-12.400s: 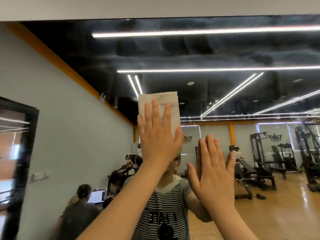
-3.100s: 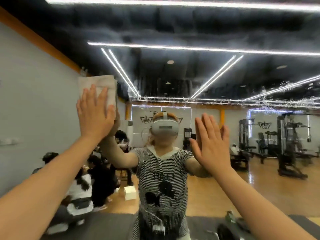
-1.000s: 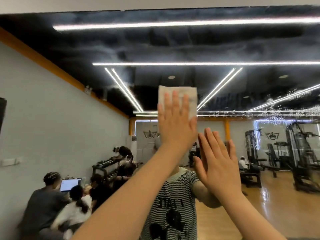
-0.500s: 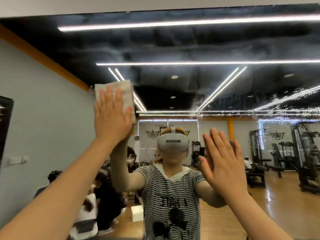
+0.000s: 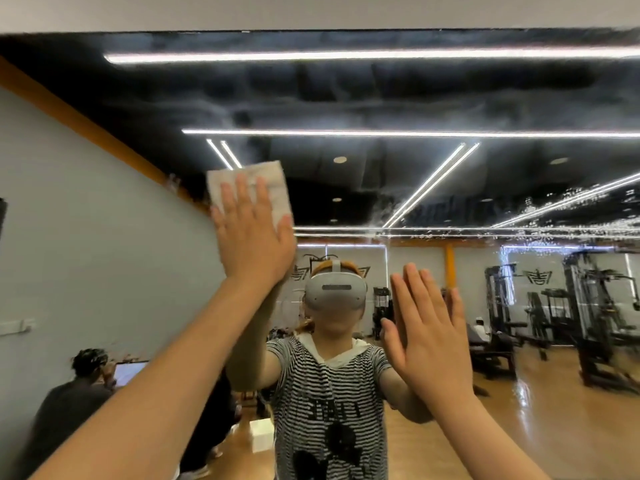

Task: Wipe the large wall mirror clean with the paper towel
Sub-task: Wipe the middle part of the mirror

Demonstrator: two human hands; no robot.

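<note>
The large wall mirror (image 5: 433, 174) fills nearly the whole view and reflects a gym. My left hand (image 5: 254, 233) presses a folded white paper towel (image 5: 273, 183) flat against the glass, fingers straight and pointing up. The towel's upper part shows above my fingertips. My right hand (image 5: 429, 332) lies flat on the glass lower right, fingers straight, holding nothing. Hazy streaks cover the upper glass, and small white droplets speckle the right side.
The mirror's top edge (image 5: 311, 30) meets a pale wall above. Reflected in the glass are a person in a striped shirt and headset, people seated by a laptop at lower left, weight machines at right and a wooden floor.
My left hand has slid the towel to the right and slightly down along the glass since half a second ago. My right hand stays flat on the mirror.
</note>
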